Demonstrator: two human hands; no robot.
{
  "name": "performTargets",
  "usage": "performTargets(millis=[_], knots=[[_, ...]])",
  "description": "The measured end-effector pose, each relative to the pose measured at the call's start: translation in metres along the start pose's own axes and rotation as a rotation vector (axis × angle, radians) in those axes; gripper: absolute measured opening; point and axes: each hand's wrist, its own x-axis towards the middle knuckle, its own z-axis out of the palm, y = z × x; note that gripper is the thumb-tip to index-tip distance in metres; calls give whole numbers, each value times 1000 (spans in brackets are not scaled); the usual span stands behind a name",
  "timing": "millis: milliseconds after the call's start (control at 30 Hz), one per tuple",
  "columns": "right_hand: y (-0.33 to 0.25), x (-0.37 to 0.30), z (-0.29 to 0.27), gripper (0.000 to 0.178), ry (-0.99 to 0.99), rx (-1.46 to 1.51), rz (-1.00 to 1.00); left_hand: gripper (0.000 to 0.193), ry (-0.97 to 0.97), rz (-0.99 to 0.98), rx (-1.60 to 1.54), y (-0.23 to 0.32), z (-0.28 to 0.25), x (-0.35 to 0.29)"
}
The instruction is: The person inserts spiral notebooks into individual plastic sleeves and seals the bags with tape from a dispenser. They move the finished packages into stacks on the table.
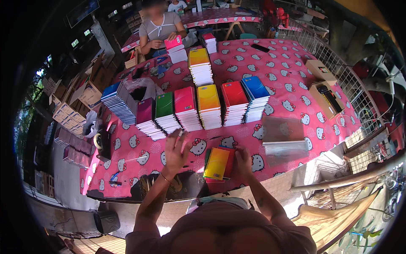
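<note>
A small loose pile of spiral notebooks lies before me, with a yellow notebook (218, 163) on top and red, green and blue ones showing under it. My right hand (243, 160) is at the pile's right edge, fingers loosely apart; whether it touches the pile I cannot tell. Reaching forward, my left hand (176, 150) has its fingers spread and holds nothing visible. Just beyond it stand the stacks of pink notebooks (185, 100) and green notebooks (165, 104). Purple notebooks (145, 109), yellow notebooks (208, 98), red notebooks (234, 94) and blue notebooks (255, 87) continue that row.
Clear plastic sleeves (285, 142) lie right of the pile. A tape roll (98, 140) stands at the left edge. Farther back are another yellow stack (199, 57) and a blue stack (112, 91). Across the table, a person holds a pink notebook (173, 42). Open boxes (323, 95) sit far right.
</note>
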Motion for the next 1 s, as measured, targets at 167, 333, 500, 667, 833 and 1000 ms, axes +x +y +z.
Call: performTargets(millis=[167, 333, 500, 667, 833, 1000], knots=[[22, -12, 3, 24, 64, -42, 41, 54, 222, -363, 364, -142, -55, 70], [-9, -20, 9, 27, 0, -47, 87, 61, -181, -775, 320, -235, -77, 45], [2, -16, 11, 32, 7, 10, 100, 40, 119, -724, 326, -207, -91, 60], [9, -32, 5, 44, 48, 344, 388, 24, -172, -530, -738, -43, -77, 96], [6, -44, 11, 45, -80, 619, 563, 29, -1152, 297, -232, 68, 26, 63], [-73, -41, 5, 43, -91, 691, 638, 68, -494, 85, -69, 63, 63, -24]])
